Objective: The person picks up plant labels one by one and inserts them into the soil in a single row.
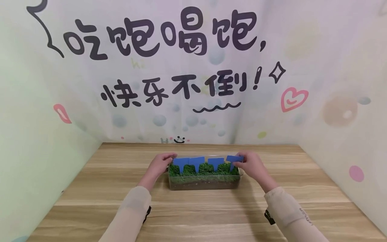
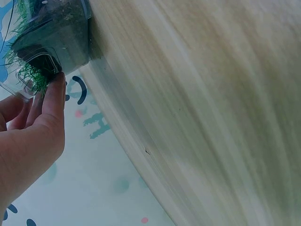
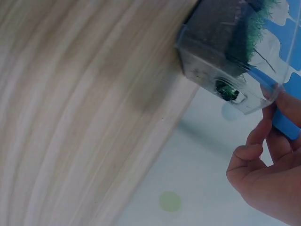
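Observation:
A clear plastic box [image 1: 205, 183] holds green artificial grass [image 1: 206, 169] over a dark layer. Several blue T-shaped plant labels [image 1: 216, 163] stand in the grass in a row. At the box's left end, my left hand [image 1: 160, 164] holds the rim; the left wrist view shows its thumb and fingers [image 2: 55, 94] at the end wall [image 2: 73, 47]. My right hand [image 1: 253, 165] pinches the rightmost plant label [image 1: 234, 158], which tilts and has its stem down by the grass. In the right wrist view, that label [image 3: 285, 126] sits between thumb and fingers, partly hidden.
The box stands on a wood-grain table [image 1: 199, 215], towards its back edge. Behind and at the sides hangs a printed white cloth [image 1: 181, 124] with dark lettering.

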Action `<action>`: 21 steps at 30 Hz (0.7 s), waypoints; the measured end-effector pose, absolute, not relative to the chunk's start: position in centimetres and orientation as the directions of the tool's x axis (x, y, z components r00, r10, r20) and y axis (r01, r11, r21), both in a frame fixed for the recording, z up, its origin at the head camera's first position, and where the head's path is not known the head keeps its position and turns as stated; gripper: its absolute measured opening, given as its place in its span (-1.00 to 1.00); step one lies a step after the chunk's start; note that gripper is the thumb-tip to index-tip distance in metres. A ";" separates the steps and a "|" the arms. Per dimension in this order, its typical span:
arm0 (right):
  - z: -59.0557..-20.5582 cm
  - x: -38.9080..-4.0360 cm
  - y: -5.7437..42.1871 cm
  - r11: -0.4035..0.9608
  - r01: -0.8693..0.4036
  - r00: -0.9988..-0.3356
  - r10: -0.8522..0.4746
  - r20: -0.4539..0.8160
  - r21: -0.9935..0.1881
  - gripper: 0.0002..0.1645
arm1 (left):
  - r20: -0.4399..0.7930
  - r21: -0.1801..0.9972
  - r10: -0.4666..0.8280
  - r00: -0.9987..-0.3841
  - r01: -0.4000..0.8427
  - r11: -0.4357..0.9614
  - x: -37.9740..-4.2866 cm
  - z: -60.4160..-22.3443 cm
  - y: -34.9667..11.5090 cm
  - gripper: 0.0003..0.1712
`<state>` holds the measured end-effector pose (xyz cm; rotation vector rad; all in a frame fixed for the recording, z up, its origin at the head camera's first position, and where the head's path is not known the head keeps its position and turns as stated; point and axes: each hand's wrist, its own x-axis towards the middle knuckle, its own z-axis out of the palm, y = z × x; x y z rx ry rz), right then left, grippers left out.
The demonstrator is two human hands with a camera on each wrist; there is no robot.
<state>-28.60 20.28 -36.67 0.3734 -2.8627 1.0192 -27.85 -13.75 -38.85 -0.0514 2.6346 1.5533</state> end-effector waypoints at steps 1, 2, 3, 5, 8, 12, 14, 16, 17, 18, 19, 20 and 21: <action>-36.8 -28.6 20.3 0.757 -0.260 -0.966 -0.207 0.157 -0.600 -0.93 | -0.091 0.874 0.013 -0.996 -0.073 0.481 -27.9 -38.9 -13.8 -0.57; -37.0 -28.6 20.3 0.764 -0.262 -0.965 -0.208 0.159 -0.589 -0.93 | -0.091 0.875 0.013 -0.996 -0.074 0.478 -27.9 -38.9 -13.8 -0.57; -37.1 -28.6 20.2 0.770 -0.263 -0.965 -0.209 0.158 -0.582 -0.93 | -0.092 0.877 0.014 -0.996 -0.074 0.474 -27.9 -38.9 -13.8 -0.57; -37.4 -28.6 20.1 0.786 -0.264 -0.965 -0.214 0.154 -0.559 -0.93 | -0.093 0.880 0.016 -0.996 -0.075 0.470 -28.0 -38.9 -13.8 -0.57; -37.7 -28.6 19.8 0.808 -0.265 -0.964 -0.218 0.151 -0.526 -0.91 | -0.101 0.882 0.011 -0.995 -0.084 0.463 -28.0 -39.0 -13.8 -0.57; -37.8 -28.7 19.2 0.828 -0.268 -0.963 -0.224 0.147 -0.492 -0.92 | -0.116 0.883 0.003 -0.993 -0.102 0.458 -28.1 -39.2 -14.1 -0.57; -37.7 -28.7 19.0 0.829 -0.260 -0.965 -0.217 0.145 -0.495 -0.92 | -0.120 0.884 0.003 -0.993 -0.105 0.456 -28.1 -39.1 -14.1 -0.57; -37.8 -28.6 18.9 0.826 -0.243 -0.970 -0.202 0.135 -0.508 -0.93 | -0.125 0.885 0.010 -0.992 -0.107 0.453 -28.1 -39.1 -14.2 -0.57; -37.8 -28.6 18.9 0.820 -0.234 -0.972 -0.193 0.134 -0.522 -0.92 | -0.130 0.888 0.015 -0.991 -0.110 0.446 -28.0 -39.0 -14.3 -0.57; -37.8 -28.5 18.8 0.813 -0.225 -0.974 -0.181 0.134 -0.537 -0.91 | -0.135 0.889 0.023 -0.991 -0.111 0.443 -28.0 -38.9 -14.4 -0.57; -37.8 -28.4 18.8 0.806 -0.217 -0.976 -0.169 0.139 -0.550 -0.89 | -0.142 0.891 0.030 -0.989 -0.115 0.440 -28.0 -38.8 -14.5 -0.57; -37.7 -28.3 18.8 0.801 -0.217 -0.976 -0.163 0.147 -0.557 -0.87 | -0.148 0.888 0.041 -0.988 -0.114 0.445 -28.1 -38.7 -14.6 -0.56; -37.6 -28.2 18.8 0.798 -0.219 -0.975 -0.157 0.158 -0.562 -0.83 | -0.149 0.881 0.054 -0.987 -0.108 0.460 -28.1 -38.7 -14.8 -0.56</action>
